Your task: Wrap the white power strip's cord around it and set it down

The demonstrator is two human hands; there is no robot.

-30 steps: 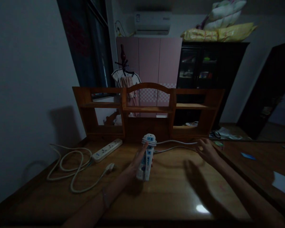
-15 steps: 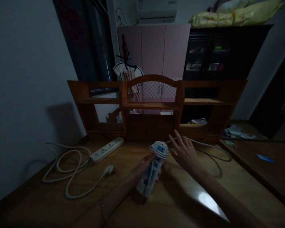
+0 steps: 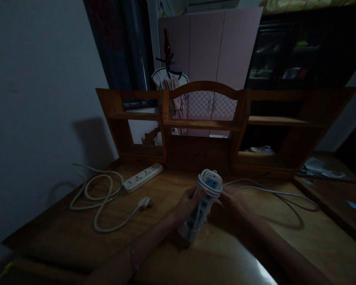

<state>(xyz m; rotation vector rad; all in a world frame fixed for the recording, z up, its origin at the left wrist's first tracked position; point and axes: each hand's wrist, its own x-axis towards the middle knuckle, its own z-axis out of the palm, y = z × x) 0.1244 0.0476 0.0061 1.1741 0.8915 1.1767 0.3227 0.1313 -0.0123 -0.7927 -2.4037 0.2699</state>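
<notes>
My left hand point(image 3: 190, 204) is closed around a white power strip with blue sockets point(image 3: 198, 220), its thumb on the front. The strip is held tilted above the wooden desk. Several loops of its white cord point(image 3: 214, 192) circle the upper end, and one length runs down the face. Against the right side of the strip, my right hand point(image 3: 233, 202) is closed on the cord; its fingertips are partly hidden and dim. From there the loose cord point(image 3: 274, 191) trails away to the right over the desk.
A second white power strip point(image 3: 142, 178) lies at the left, with its coiled cord point(image 3: 110, 186) and plug point(image 3: 144, 203) on the desk point(image 3: 160, 261). A wooden shelf unit point(image 3: 200, 152) stands along the back edge. The wall point(image 3: 47, 79) borders the left side.
My right hand has gone from spread fingers beside the strip to closed against its side. The view has shifted, so the scene sits differently. My left hand keeps its hold.
</notes>
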